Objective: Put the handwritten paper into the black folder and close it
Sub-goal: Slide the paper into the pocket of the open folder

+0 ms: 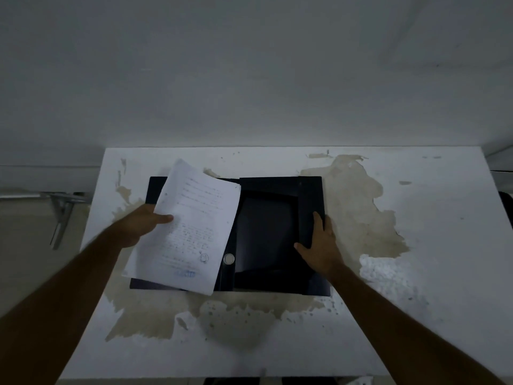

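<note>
A black folder point(266, 234) lies open in the middle of the white table point(433, 190), with a round silver button point(228, 258) near its spine. The handwritten paper point(191, 226), white with lines of writing and a blue stamp near its bottom, hangs tilted over the folder's left half. My left hand point(140, 225) grips the sheet at its left edge, thumb on top. My right hand point(323, 243) lies flat on the folder's right side, at the edge of the inner pocket flap, fingers spread. The left half of the folder is mostly hidden by the paper.
The tabletop has large brown patches where its white coating has peeled, around and in front of the folder. A grey wall stands right behind the table. To the left, past the table's edge, a metal bracket point(62, 215) shows above the floor.
</note>
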`<state>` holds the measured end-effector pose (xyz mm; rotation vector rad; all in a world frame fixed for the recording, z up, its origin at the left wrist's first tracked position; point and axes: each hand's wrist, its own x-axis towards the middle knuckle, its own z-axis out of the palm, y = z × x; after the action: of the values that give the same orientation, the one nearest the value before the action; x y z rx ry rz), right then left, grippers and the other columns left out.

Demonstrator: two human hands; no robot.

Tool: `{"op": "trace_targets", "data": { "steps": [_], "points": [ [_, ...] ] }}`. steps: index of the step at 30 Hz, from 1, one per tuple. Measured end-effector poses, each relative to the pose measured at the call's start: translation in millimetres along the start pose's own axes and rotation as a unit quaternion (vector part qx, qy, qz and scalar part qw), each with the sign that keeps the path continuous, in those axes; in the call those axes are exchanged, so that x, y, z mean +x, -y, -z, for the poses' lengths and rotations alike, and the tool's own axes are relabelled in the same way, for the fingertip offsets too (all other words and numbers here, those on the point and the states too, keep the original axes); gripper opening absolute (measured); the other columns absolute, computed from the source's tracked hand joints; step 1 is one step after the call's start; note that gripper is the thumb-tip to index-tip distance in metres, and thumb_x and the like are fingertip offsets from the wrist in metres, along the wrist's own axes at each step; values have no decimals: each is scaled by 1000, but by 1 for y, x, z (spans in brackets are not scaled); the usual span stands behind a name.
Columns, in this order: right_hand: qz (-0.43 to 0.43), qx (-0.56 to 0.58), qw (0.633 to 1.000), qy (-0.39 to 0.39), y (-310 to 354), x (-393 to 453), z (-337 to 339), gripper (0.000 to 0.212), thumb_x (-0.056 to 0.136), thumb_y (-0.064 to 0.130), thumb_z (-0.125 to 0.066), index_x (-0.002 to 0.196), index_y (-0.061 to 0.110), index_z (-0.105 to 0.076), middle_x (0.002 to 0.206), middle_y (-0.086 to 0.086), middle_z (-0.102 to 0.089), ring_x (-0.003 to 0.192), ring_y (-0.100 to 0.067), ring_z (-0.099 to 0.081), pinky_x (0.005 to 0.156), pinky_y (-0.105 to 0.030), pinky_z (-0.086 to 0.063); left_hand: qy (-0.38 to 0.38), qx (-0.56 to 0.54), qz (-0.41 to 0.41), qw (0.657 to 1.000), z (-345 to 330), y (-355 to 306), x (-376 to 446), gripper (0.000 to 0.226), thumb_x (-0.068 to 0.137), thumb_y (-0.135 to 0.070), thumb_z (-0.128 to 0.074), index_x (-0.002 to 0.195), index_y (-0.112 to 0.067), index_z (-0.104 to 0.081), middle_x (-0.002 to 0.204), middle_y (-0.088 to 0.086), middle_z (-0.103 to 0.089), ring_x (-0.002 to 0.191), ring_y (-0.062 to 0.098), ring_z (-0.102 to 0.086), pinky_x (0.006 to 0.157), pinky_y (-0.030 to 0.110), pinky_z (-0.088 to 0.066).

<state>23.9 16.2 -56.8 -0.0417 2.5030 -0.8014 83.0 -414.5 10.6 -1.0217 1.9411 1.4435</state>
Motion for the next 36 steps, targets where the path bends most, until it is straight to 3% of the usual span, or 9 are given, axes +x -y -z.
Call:
{"op": "trace_targets", "data": {
  "steps": [5,7,10,16,19,24,29,33,36],
  "points": [
    [-6,-1,1000,-2,-1,3,-2,103,82,33,-77,156,22,-7,163,-14,-4,148,-41,-19,115,-55,-34,5,-5,13,1000,6,-3,5,10,91,-16,-69,100,-19,-68,106,10,-70,103,39,-64,99,58,-47],
    [-4,-5,1000,-5,-1,3,-3,103,81,33,-77,156,22,-7,163,-15,-5,147,-41,-19,115,-56,-34,9,-24,15,1000,1,-4,8,14,91,-14,-68,105,-15,-68,104,8,-70,100,36,-65,95,53,-49],
    [-6,-3,1000,-6,-2,4,-3,103,81,33,-77,156,21,-8,163,-15,-6,147,-41,-20,114,-56,-35,28,-52,17,998,-9,-3,16,36,90,-15,-70,125,-8,-65,117,14,-71,105,37,-67,97,53,-50],
    [-12,3,1000,-14,-1,4,-5,103,81,33,-77,156,20,-8,163,-15,-6,148,-40,-19,116,-56,-33,31,-107,31,993,-37,12,21,40,92,-12,-67,131,-2,-61,122,18,-68,103,37,-66,91,50,-53],
    [-8,7,1000,-14,-2,4,-5,103,81,33,-77,156,21,-8,163,-14,-7,148,-40,-19,115,-57,-33,31,-130,33,990,-54,24,17,36,94,-11,-64,129,-4,-61,110,13,-70,95,33,-67,82,45,-54],
    [-5,16,1000,-14,-3,3,-5,102,82,31,-77,156,21,-7,163,-15,-6,148,-39,-19,115,-57,-33,27,-124,20,992,-69,33,22,36,92,-18,-68,126,-7,-63,122,18,-68,107,38,-66,102,58,-48],
    [-6,19,1000,-14,-3,3,-6,103,81,30,-77,156,23,-7,163,-14,-6,149,-38,-18,116,-56,-32,48,-142,6,989,-93,17,16,32,95,-13,-63,127,-7,-61,109,9,-69,92,25,-68,78,40,-55],
    [-5,23,1000,-11,-3,4,-6,103,80,30,-77,156,24,-7,163,-14,-6,149,-38,-18,116,-56,-32,72,-151,0,986,-119,11,17,37,96,-12,-62,132,-5,-59,122,13,-67,97,25,-68,79,37,-56],
    [-8,24,1000,-12,-3,3,-6,103,80,29,-77,156,23,-7,163,-15,-6,149,-38,-18,116,-57,-31,79,-158,3,984,-141,4,19,38,96,-10,-61,133,-3,-58,117,11,-67,95,23,-67,81,37,-55]
  ]
}}
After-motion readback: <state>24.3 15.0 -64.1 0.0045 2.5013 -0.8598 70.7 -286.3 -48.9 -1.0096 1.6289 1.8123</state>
